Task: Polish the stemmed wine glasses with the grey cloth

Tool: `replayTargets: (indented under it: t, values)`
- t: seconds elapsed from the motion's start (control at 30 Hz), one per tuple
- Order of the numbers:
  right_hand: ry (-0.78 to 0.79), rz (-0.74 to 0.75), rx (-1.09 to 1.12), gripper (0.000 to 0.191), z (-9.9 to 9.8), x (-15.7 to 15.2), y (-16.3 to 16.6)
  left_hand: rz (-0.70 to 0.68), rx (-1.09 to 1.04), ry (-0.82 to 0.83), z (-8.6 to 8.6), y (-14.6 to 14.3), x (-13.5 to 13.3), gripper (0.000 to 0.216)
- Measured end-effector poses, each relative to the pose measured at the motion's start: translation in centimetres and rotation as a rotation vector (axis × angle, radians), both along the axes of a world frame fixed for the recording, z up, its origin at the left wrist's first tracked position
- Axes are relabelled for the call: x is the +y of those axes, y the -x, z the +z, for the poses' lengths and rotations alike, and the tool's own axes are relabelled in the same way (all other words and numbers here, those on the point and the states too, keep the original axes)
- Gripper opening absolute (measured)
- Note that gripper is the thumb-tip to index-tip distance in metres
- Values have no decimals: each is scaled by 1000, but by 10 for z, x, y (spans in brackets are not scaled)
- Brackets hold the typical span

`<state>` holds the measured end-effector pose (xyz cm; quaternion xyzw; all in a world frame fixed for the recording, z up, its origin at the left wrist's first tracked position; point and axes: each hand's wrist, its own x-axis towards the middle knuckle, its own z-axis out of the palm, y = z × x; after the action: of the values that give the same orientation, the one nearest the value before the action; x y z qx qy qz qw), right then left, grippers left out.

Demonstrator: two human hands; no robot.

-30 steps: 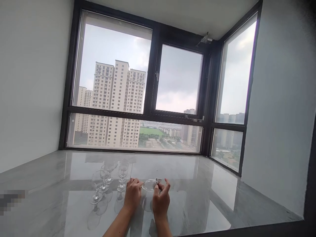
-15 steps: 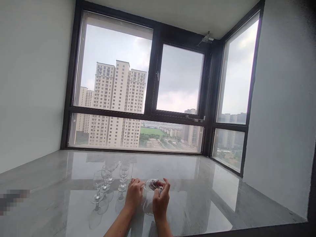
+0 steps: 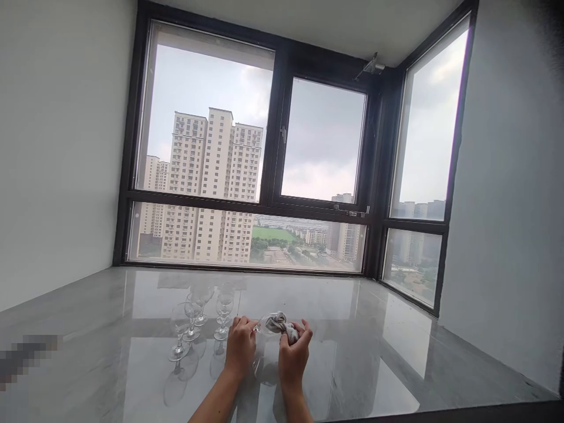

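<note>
My left hand (image 3: 240, 348) is closed around the stem end of a clear wine glass (image 3: 262, 324), which lies tilted sideways between my hands above the sill. A crumpled grey-white cloth (image 3: 291, 333) is pinched in my right hand (image 3: 294, 357). Part of the cloth is bunched at the bowl of the glass, seemingly inside it; the transparent wall makes this hard to separate. My left fingers hide most of the stem and foot.
Several clear stemmed glasses stand upright left of my hands, among them a near glass (image 3: 180, 324) and another glass (image 3: 224, 306). The glossy grey sill (image 3: 352, 364) mirrors them. Dark-framed windows (image 3: 268, 205) rise behind, and a pale wall (image 3: 502, 205) bounds the right.
My right hand has shifted slightly right and turned, and more of the cloth shows between it and the glass. My left hand keeps its grip on the glass. The view has moved a little.
</note>
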<state>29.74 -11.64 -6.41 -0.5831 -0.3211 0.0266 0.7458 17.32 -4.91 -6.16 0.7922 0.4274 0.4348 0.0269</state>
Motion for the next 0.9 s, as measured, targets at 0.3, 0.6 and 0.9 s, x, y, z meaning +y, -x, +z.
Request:
replayTargets:
  t: [0.3,0.6,0.9]
  values:
    - [-44,5,-34,44,4,-7,0,-89,56,71,7,0,-6,40]
    - [-55,-30,-13,40,4,-9,-4,-8,-42,53,5,-1,-6,32]
    - [-7,-44,35,48,1,-4,-6,-131,-656,360,0,1,13,24]
